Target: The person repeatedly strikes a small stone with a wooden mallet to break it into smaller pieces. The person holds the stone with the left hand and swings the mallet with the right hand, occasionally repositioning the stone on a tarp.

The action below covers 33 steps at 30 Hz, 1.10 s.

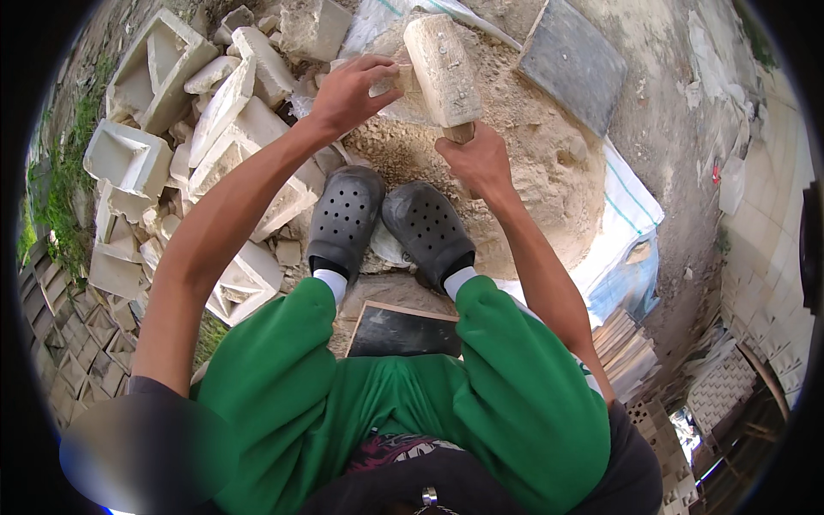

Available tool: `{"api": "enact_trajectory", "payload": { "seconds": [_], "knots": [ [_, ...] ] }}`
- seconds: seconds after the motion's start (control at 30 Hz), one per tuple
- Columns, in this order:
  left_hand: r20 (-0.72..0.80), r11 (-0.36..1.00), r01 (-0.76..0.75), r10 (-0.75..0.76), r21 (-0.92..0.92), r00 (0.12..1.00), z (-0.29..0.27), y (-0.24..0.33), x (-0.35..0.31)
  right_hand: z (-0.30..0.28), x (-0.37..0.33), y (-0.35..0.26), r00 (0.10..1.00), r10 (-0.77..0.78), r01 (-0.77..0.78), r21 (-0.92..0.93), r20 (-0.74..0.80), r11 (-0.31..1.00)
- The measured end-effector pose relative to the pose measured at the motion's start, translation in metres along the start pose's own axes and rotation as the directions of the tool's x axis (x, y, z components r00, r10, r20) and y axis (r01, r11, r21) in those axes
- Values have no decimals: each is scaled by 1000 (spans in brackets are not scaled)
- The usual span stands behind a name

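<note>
My right hand is closed round the short wooden handle of a mallet, whose thick, pale, dust-coated head points away from me. To its left, my left hand curls its thumb and fingers about a pale chunk. The mallet head partly covers that chunk, so its full shape is hidden. Beneath both hands spreads a heap of beige crumbs and powder, lying on a white woven sheet.
Broken white box-like pieces are piled on the left, close to my left forearm. A dark square slab lies at the far right of the heap. My grey clogs stand at its near edge. A dark board is between my legs.
</note>
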<state>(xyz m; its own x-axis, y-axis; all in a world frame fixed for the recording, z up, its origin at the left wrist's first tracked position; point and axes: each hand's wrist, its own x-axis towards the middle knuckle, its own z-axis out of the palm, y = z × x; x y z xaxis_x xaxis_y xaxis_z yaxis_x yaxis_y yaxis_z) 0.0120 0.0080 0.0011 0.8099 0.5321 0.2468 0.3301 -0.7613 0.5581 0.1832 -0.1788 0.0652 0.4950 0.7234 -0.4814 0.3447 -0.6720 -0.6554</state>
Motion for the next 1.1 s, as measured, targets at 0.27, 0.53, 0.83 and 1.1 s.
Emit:
{"api": "enact_trajectory", "payload": {
  "seconds": [0.27, 0.53, 0.83, 1.1],
  "knots": [
    [35, 999, 3, -5, 35, 999, -1, -2, -1, -21, -12, -29, 974, -223, 226, 78, -45, 971],
    [67, 999, 37, -38, 14, 997, -3, -2, -2, -5, 9, -5, 1000, -17, 18, -15, 5, 1000],
    [16, 1000, -6, 6, 12, 1000, 0, -3, -1, 3, 2, -7, 931, -317, 317, -34, -182, 948],
    [85, 998, 60, -58, -20, 995, -2, -4, -2, -32, 17, -14, 992, 98, -101, 33, 80, 994]
  ]
}}
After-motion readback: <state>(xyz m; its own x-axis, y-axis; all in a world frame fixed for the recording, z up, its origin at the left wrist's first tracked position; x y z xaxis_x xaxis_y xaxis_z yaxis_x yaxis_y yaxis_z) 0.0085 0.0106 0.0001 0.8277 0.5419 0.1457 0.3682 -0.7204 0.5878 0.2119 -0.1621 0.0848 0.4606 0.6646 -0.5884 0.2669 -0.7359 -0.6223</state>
